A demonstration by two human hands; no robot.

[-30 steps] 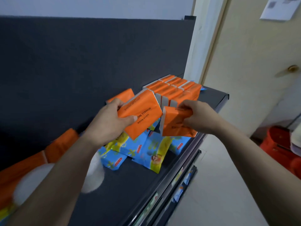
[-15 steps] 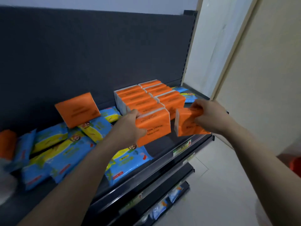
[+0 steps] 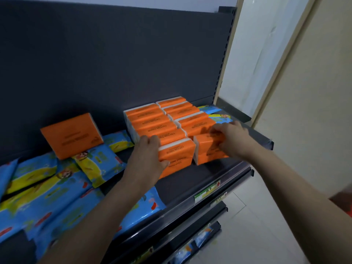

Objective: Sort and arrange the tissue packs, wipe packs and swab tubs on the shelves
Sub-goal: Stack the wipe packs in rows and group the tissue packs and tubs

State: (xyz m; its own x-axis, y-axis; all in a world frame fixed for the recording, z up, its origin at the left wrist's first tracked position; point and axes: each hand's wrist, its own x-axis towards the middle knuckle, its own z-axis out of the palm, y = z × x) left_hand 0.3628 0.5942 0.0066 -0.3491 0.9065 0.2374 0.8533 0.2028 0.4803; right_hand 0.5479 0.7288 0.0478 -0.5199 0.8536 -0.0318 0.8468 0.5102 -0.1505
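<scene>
Two rows of orange tissue packs (image 3: 152, 121) stand upright on the dark shelf (image 3: 190, 180) at its right end. My left hand (image 3: 146, 157) grips an orange tissue pack (image 3: 178, 157) set upright at the front of the left row. My right hand (image 3: 228, 137) grips another orange tissue pack (image 3: 206, 151) at the front of the right row. One more orange pack (image 3: 71, 135) leans against the back panel to the left. Blue and yellow wipe packs (image 3: 53, 189) lie loosely across the left of the shelf.
A wipe pack (image 3: 219, 116) lies behind the right orange row at the shelf's end. A dark back panel (image 3: 114, 63) rises behind the shelf. Lower shelves (image 3: 202, 237) hold more blue packs. A pale wall and door frame (image 3: 285, 73) stand to the right.
Both hands have carried their orange packs forward and down onto the shelf, against the fronts of the two rows. The view has swung left and closer to the shelf.
</scene>
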